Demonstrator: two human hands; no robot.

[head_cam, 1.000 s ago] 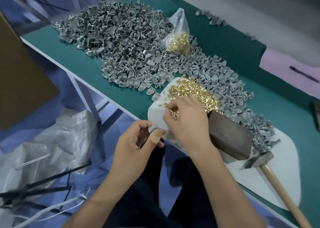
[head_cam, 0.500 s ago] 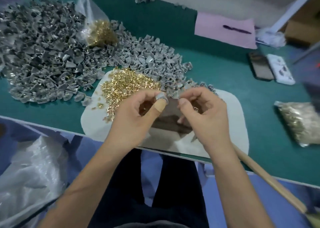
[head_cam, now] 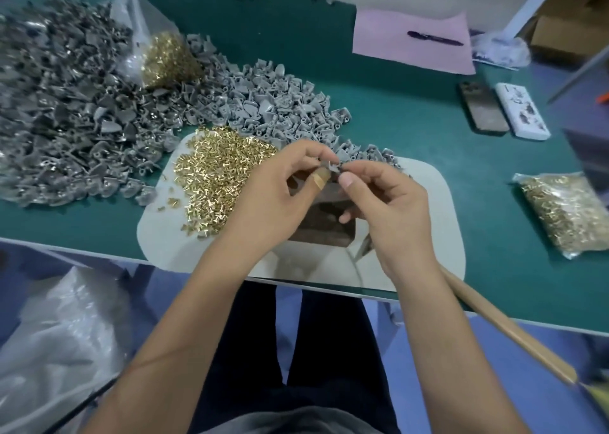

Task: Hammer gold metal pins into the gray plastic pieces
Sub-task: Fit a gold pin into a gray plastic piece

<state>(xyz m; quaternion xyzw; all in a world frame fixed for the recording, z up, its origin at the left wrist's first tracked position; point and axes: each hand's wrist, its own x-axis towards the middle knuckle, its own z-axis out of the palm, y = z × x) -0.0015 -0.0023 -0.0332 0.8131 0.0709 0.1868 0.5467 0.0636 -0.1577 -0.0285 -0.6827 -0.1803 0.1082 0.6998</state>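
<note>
Hammer handle behind right wrist, phones far right

table: green top | gray plastic pieces heaped | white mat | pink paper | two phones

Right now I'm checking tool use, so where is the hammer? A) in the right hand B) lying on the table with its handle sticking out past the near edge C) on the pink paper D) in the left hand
B: the hammer's wooden handle lies past the table edge, while both hands pinch a gray plastic piece.
</note>
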